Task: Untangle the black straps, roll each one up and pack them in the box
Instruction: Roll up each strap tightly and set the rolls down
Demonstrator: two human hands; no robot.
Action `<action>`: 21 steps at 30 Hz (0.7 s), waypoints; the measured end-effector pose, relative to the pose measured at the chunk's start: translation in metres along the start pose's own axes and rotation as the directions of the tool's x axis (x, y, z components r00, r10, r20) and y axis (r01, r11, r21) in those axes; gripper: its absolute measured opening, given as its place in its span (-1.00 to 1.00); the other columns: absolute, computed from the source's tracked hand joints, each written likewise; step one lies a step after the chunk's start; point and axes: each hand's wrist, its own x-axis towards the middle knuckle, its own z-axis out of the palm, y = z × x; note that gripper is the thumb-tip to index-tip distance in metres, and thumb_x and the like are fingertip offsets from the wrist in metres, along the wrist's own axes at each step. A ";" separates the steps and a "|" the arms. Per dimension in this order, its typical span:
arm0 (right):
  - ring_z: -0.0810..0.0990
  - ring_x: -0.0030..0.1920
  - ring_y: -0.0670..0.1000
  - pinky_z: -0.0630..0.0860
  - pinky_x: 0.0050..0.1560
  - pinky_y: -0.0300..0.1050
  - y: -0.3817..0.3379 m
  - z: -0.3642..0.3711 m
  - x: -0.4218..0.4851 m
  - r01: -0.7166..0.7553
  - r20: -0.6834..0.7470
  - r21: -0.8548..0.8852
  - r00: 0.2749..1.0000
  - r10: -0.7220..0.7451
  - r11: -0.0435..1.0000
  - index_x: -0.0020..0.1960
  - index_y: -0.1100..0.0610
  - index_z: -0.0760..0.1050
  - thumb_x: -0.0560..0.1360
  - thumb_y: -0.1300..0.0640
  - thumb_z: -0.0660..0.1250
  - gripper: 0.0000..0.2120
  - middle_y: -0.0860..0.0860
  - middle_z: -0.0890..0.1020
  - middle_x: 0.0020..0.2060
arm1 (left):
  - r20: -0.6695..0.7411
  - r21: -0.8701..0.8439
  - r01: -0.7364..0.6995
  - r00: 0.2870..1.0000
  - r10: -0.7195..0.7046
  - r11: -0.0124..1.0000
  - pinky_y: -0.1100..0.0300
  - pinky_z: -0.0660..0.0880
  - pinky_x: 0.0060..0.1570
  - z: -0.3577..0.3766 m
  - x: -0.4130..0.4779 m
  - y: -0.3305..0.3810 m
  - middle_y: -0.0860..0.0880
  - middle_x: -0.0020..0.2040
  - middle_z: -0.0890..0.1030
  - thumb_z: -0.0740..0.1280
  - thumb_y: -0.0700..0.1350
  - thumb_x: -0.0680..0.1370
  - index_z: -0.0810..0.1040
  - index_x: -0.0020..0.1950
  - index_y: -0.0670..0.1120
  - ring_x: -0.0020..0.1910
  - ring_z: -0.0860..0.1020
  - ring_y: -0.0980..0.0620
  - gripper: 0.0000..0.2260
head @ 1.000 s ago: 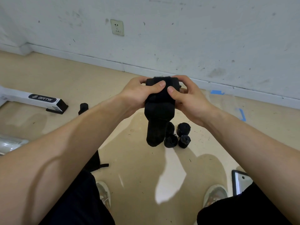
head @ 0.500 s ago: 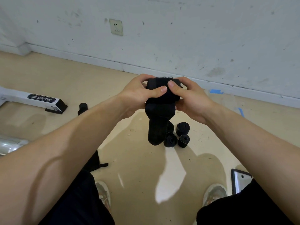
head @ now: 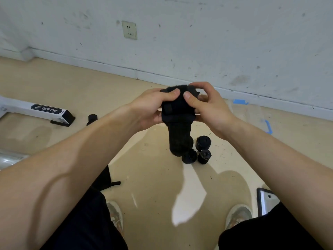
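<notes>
A wide black strap (head: pixel 177 112) is partly rolled up between both hands, above the floor; its loose end hangs down toward the floor. My left hand (head: pixel 152 107) grips the roll from the left, thumb pressed on top. My right hand (head: pixel 207 105) grips it from the right, thumb beside the left thumb and fingers curled over the far edge. Rolled black straps (head: pixel 203 142) lie in a small cluster on the floor just below the hanging end. No box shows in this view.
A white bar with a black end cap (head: pixel 45 111) lies on the floor at the left, a small black roll (head: pixel 92 118) beside it. More black strap (head: pixel 106 179) lies by my left knee. A flat white panel (head: pixel 265 201) sits at the right. The wall is close ahead.
Both thumbs have shifted up along the roll and the hanging end has grown slightly shorter. My right fingers have come higher over the far edge.
</notes>
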 end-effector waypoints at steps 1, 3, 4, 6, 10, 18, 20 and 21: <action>0.69 -0.19 -0.03 0.64 -0.18 -0.12 -0.001 0.002 -0.001 -0.025 -0.030 -0.017 0.999 0.025 1.000 0.28 0.02 0.41 0.62 0.00 0.34 -0.73 0.05 0.61 -0.02 | -0.030 -0.026 -0.006 1.000 0.005 1.000 0.03 0.69 0.00 -0.001 0.001 0.001 -0.05 -0.10 0.75 0.37 -0.09 0.65 0.63 0.21 -0.18 -0.02 0.74 -0.02 -0.78; 0.68 -0.26 -0.05 0.62 -0.27 -0.13 -0.002 0.004 -0.005 -0.097 -0.088 -0.032 0.992 0.093 0.995 0.24 0.05 0.35 0.65 -0.06 0.28 -0.74 0.04 0.62 -0.01 | -0.101 -0.090 -0.012 0.995 0.003 0.996 0.01 0.69 0.02 -0.003 0.003 0.003 -0.08 -0.04 0.74 0.38 -0.09 0.64 0.63 0.21 -0.19 0.02 0.73 -0.05 -0.78; 0.67 -0.27 -0.03 0.62 -0.28 -0.12 -0.001 0.005 -0.007 -0.143 -0.093 -0.031 0.986 0.139 0.989 0.21 0.07 0.36 0.64 -0.07 0.28 -0.73 0.04 0.62 -0.03 | -0.130 -0.119 -0.014 0.991 -0.002 0.993 0.00 0.69 0.02 -0.005 0.004 0.003 -0.11 0.02 0.73 0.39 -0.09 0.64 0.62 0.23 -0.20 0.05 0.72 -0.07 -0.76; 0.68 -0.23 0.01 0.61 -0.29 -0.08 0.002 0.009 -0.014 -0.228 -0.019 -0.016 0.973 0.228 0.973 0.16 0.10 0.41 0.61 -0.11 0.33 -0.69 0.03 0.65 -0.08 | -0.164 -0.156 -0.020 0.986 -0.006 0.988 0.03 0.69 -0.02 -0.009 0.005 0.004 -0.15 0.08 0.69 0.38 -0.08 0.65 0.60 0.25 -0.21 0.04 0.72 -0.08 -0.75; 0.71 -0.25 0.00 0.60 -0.28 -0.09 0.011 0.017 -0.022 -0.182 0.066 0.011 0.981 0.181 0.983 0.12 0.14 0.46 0.52 0.06 0.49 -0.70 0.00 0.72 -0.23 | -0.187 -0.178 -0.034 0.982 0.000 0.983 0.03 0.69 -0.08 -0.010 0.005 0.005 -0.16 0.09 0.69 0.37 -0.09 0.65 0.59 0.27 -0.22 -0.06 0.74 -0.06 -0.74; 0.57 -0.44 -0.01 0.55 -0.35 -0.18 0.010 0.002 -0.012 -0.230 0.070 0.004 0.971 0.229 0.973 0.00 0.18 0.55 0.55 0.28 0.42 -0.93 0.03 0.65 -0.35 | -0.094 -0.205 0.006 0.995 -0.026 0.979 -0.17 0.65 0.10 -0.025 0.004 0.020 -0.17 0.10 0.71 0.36 -0.10 0.66 0.60 0.20 -0.19 0.12 0.71 -0.21 -0.80; 0.55 -0.46 -0.03 0.53 -0.38 -0.20 0.008 -0.001 -0.010 -0.257 0.109 0.034 0.961 0.252 0.966 0.02 0.20 0.56 0.56 0.29 0.41 -0.93 0.03 0.64 -0.35 | -0.057 -0.178 0.009 0.998 -0.020 0.984 -0.16 0.66 0.08 -0.030 0.004 0.023 -0.16 0.08 0.71 0.36 -0.12 0.65 0.60 0.21 -0.20 0.11 0.71 -0.21 -0.80; 0.54 -0.45 -0.04 0.52 -0.37 -0.21 0.008 -0.003 -0.009 -0.266 0.120 0.041 0.958 0.259 0.963 0.04 0.20 0.56 0.56 0.28 0.41 -0.92 0.02 0.64 -0.34 | -0.048 -0.139 0.000 0.999 -0.007 0.990 -0.14 0.67 0.07 -0.033 0.004 0.024 -0.15 0.04 0.71 0.37 -0.12 0.65 0.61 0.22 -0.20 0.10 0.71 -0.21 -0.79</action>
